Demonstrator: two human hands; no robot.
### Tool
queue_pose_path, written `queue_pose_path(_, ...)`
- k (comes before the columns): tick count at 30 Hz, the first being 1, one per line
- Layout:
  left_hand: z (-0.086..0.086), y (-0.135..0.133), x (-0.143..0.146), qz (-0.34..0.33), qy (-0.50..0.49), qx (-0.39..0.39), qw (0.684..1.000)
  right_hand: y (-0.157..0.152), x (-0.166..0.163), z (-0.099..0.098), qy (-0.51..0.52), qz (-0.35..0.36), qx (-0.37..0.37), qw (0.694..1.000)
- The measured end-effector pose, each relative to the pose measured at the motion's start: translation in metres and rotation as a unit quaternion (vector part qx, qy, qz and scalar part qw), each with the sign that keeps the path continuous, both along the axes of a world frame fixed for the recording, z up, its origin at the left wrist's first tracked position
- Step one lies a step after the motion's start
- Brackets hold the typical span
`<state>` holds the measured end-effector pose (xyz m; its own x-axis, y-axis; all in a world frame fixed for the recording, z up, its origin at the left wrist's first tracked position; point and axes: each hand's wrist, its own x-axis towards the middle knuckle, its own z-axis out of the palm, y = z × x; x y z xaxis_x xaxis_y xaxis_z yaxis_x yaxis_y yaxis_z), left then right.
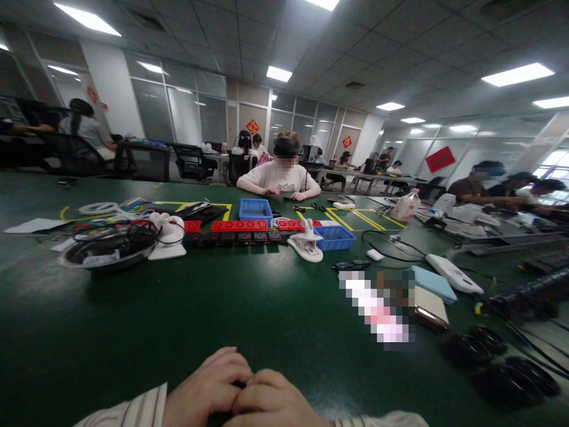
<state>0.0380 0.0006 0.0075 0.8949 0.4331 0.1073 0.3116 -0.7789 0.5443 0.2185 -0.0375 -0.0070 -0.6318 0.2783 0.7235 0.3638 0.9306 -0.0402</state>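
Observation:
My left hand [211, 382] lies at the near edge of the green table [213, 308], its fingers curled and pressed together. Against it rests my right hand [273, 400], also curled, with the knuckles of both hands touching. Their palms and undersides are hidden, so whether anything is inside them cannot be seen. The thing nearest to my hands is a blurred, pixelated flat object [377, 311] to the right, well apart from them. Farther off, a row of red blocks [240, 226] runs above black blocks [253, 238]. A white clip [306, 242] stands beside them.
Blue bins [255, 210] [335, 238] flank the row. To the left sits a metal bowl [106, 252] of black cables. A light blue box [433, 284], a white case [431, 308] and black rings [515, 379] lie right. Across the table sits a person [280, 175].

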Motion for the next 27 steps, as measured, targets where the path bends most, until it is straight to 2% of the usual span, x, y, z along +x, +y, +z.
queue_pose_path(2,-0.006,0.002,-0.004,0.015,0.009,0.012,1.000,0.001,0.000,0.006,0.004,0.017,0.016,1.000)
queue_pose_path(5,-0.020,-0.005,-0.011,0.096,-0.018,0.081,0.992,-0.003,-0.004,0.016,0.066,-0.027,0.033,0.997)
queue_pose_path(8,-0.025,-0.019,-0.010,0.176,-0.046,0.137,0.974,-0.008,-0.007,0.020,0.113,-0.084,-0.021,0.990)
queue_pose_path(10,-0.021,-0.028,-0.006,0.196,-0.046,0.149,0.968,-0.010,-0.009,0.017,0.114,-0.107,-0.063,0.986)
queue_pose_path(13,-0.011,-0.032,0.000,0.186,-0.019,0.130,0.974,-0.010,-0.012,0.013,0.097,-0.133,-0.042,0.985)
queue_pose_path(15,-0.007,-0.031,0.001,0.179,-0.011,0.105,0.978,-0.008,-0.014,0.013,0.085,-0.125,-0.016,0.988)
queue_pose_path(21,-0.005,-0.023,-0.001,0.118,-0.013,0.044,0.992,-0.003,-0.006,0.006,0.067,0.010,-0.005,0.998)
queue_pose_path(24,-0.006,-0.021,-0.003,0.097,-0.019,0.062,0.993,-0.002,-0.002,-0.001,0.054,0.029,-0.032,0.998)
queue_pose_path(27,-0.010,-0.021,-0.005,0.096,-0.040,0.110,0.989,-0.004,-0.002,-0.001,0.042,0.031,-0.017,0.998)
